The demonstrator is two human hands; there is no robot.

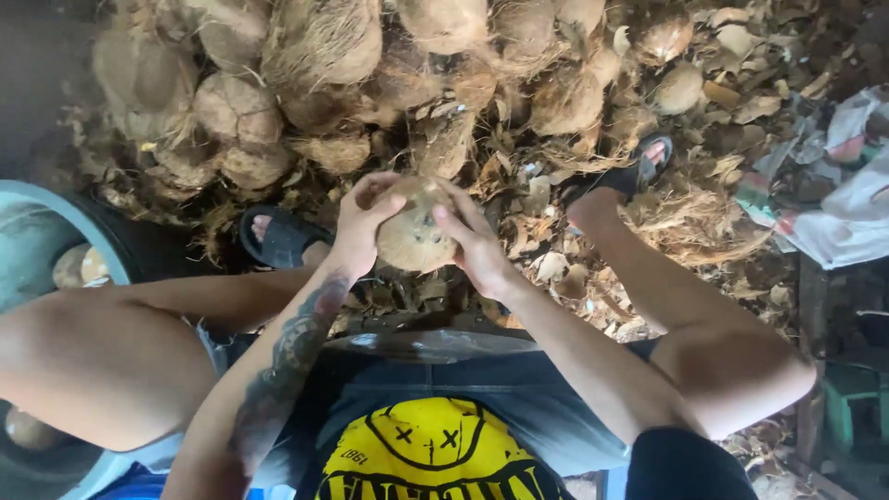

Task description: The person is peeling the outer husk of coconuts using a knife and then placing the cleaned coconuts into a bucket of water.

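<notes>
Here both hands (366, 218) (472, 243) clasp the coconut (414, 236), its eyes facing the camera.

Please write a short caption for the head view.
Both hands, left and right, grip a husked coconut before a coconut pile.

Two bare hands show in the scene, the left hand (359, 222) and the right hand (472, 243), and between them sits one round, brown husked coconut (414, 233). Two black rubber sandals are in view, one near the left (278, 238) and one farther right (639, 171). The far heap of fibrous, unhusked brown coconuts (324, 46) holds at least a dozen; the exact number cannot be told, since many overlap. One pale blue round plastic tub (37, 199) stands at the left edge, with two smooth pale coconuts (79, 267) showing inside it. One crumpled white plastic sack (847, 199) lies at the right.
</notes>
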